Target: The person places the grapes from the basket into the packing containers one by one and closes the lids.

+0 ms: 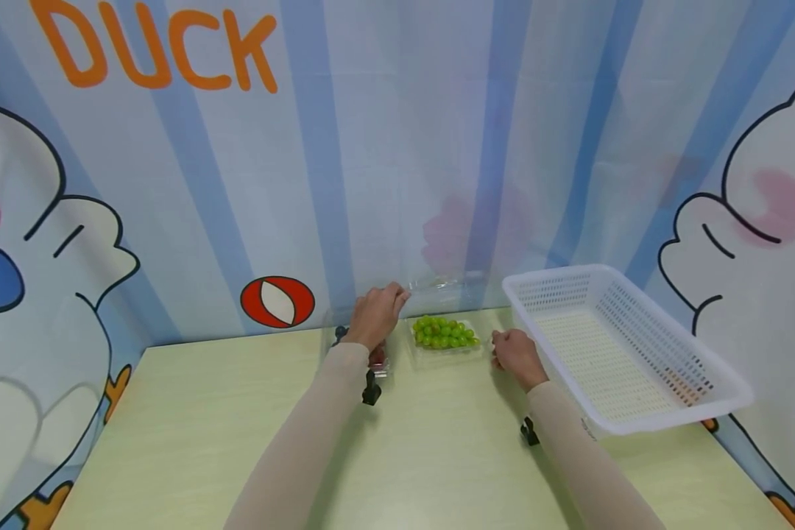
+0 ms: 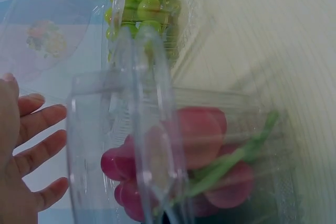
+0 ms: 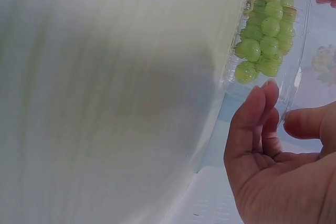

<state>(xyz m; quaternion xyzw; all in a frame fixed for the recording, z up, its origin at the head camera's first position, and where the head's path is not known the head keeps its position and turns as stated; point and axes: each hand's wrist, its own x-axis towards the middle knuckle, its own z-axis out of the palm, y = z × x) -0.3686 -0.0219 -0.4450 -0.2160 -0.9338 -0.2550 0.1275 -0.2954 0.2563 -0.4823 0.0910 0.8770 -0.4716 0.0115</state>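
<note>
My left hand (image 1: 376, 315) is raised over a clear plastic box (image 1: 381, 374) of large red grapes (image 2: 199, 135) with a green stem. In the left wrist view its fingers are spread and relaxed, beside the box's clear wall. To the right, green grapes (image 1: 444, 333) sit in a second clear box (image 1: 430, 358), its transparent lid (image 1: 440, 291) standing up at the back. My right hand (image 1: 518, 357) is at this box's right corner. The right wrist view shows its thumb and curled fingers pinching the clear edge.
A white perforated plastic basket (image 1: 636, 423) stands at the right of the pale table (image 1: 225, 427). A striped cartoon curtain (image 1: 397, 147) hangs directly behind the table's back edge. Something dark and round (image 1: 340, 333) shows left of my left hand.
</note>
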